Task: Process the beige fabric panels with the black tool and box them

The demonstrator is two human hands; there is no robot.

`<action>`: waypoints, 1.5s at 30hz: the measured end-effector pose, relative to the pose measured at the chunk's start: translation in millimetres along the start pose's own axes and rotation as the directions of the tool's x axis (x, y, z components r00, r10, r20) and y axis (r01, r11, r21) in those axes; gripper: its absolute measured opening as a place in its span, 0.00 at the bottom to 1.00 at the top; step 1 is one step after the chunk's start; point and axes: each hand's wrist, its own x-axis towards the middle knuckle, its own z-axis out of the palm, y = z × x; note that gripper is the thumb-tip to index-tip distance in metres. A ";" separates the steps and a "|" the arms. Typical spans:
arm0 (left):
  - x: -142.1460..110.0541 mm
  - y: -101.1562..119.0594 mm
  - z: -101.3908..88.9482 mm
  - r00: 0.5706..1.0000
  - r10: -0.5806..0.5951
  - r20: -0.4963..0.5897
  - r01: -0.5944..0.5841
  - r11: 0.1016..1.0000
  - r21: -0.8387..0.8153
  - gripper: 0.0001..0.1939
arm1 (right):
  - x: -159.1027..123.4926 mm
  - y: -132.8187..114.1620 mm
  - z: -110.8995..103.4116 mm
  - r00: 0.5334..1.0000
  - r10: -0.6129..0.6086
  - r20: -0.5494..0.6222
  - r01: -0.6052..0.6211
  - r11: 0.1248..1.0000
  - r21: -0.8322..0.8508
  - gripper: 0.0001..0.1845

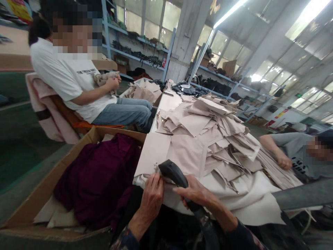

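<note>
Black and curved, the hard-cased handheld tool (173, 172) sits in the right hand (195, 191), fingers wrapped around its handle, and I see its broad head beside a small silvery metal fitting (156, 166) at the near left of the smooth beige fabric panel (186, 152). The left hand (152, 194) seems to pinch the panel's near edge, fingertips nearly closed; I judge this as close work at that edge, where any shift of the head calls for steady left fingertips.

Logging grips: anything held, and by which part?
The right hand holds the black tool by its handle; the left hand seems to pinch pale material by its edge.
</note>
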 end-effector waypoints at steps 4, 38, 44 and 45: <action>-2.4 -2.4 2.9 0.999 0.009 -0.042 -0.010 0.999 -0.033 0.15 | 24.7 -18.6 1.7 0.999 0.002 -0.041 -0.006 0.997 -0.079 0.10; 13.7 37.8 16.4 0.944 0.263 0.199 -0.277 0.960 0.046 0.22 | -79.6 22.8 -43.9 0.990 -0.040 -0.139 0.041 0.999 0.003 0.14; -16.4 53.9 22.0 0.969 0.197 0.146 -0.189 0.980 -0.067 0.22 | -17.2 -27.1 -31.6 0.990 -0.064 0.122 0.081 0.987 -0.138 0.09; -20.4 54.1 24.6 0.971 0.194 0.139 -0.184 0.979 -0.084 0.22 | -7.7 -31.5 -29.0 0.987 -0.058 0.149 0.082 0.983 -0.161 0.10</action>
